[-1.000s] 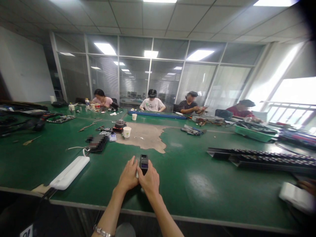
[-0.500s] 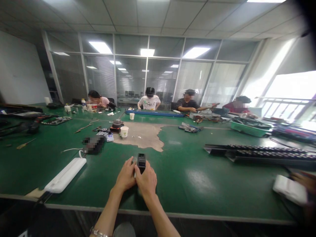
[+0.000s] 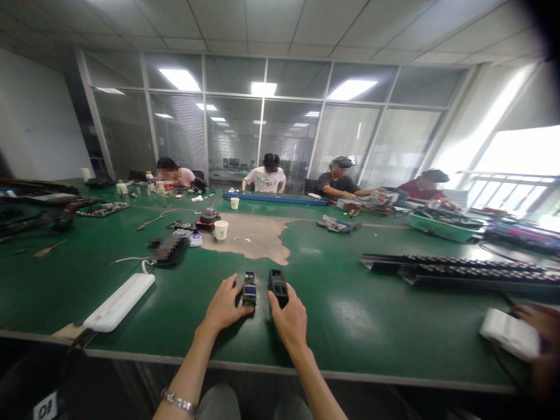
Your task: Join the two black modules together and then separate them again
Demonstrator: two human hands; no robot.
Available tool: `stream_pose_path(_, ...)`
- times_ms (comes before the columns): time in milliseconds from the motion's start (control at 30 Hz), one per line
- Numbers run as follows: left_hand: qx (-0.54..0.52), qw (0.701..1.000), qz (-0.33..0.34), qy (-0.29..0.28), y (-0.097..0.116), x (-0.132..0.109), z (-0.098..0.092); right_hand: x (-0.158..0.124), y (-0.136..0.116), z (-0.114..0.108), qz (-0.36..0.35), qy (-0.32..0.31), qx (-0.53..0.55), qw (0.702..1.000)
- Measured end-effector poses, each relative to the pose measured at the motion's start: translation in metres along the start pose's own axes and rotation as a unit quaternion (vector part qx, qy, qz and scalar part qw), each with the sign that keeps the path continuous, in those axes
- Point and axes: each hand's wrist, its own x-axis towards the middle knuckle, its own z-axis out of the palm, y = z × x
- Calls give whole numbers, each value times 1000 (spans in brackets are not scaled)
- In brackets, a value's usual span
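Observation:
Near the front of the green table, my left hand (image 3: 224, 304) is closed around a small circuit board (image 3: 249, 289) with a dark little screen, fingers on its left side and thumb at its near end. Just to the right, my right hand (image 3: 289, 315) grips a black plastic housing (image 3: 277, 283) with openings in its face, thumb on the left side. A narrow gap of table separates the two parts. The undersides of both are hidden.
A white power strip (image 3: 120, 303) lies to the left, below a dark device (image 3: 170, 248). Ahead stand paper cups (image 3: 221, 231) on a torn brown patch (image 3: 258, 239). Black metal rails (image 3: 459, 271) lie right. A hand (image 3: 531, 321) with a white box (image 3: 510, 332) is at far right.
My hands have moved apart. The circuit board, hidden before, now shows in my left hand, and the black housing has shifted right with my right hand.

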Motion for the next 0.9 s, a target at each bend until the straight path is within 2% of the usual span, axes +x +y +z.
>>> stream_pose_path(200,1,1000,-1,-3,0,1,1,-3,2,1,-19,1,-18,1000)
stream_pose_path(400,2,1000,4,1,0,2,3,-8,9,5,14,-1,-56,998)
stream_pose_path(600,14,1000,6,0,1,1,3,-13,14,9,9,19,-88,996)
stream_pose_path(767,15,1000,6,0,1,1,2,-11,10,0,1,-4,-47,999)
stream_pose_path(900,11,1000,10,-1,0,2,3,-6,-10,-10,-8,1,23,1000)
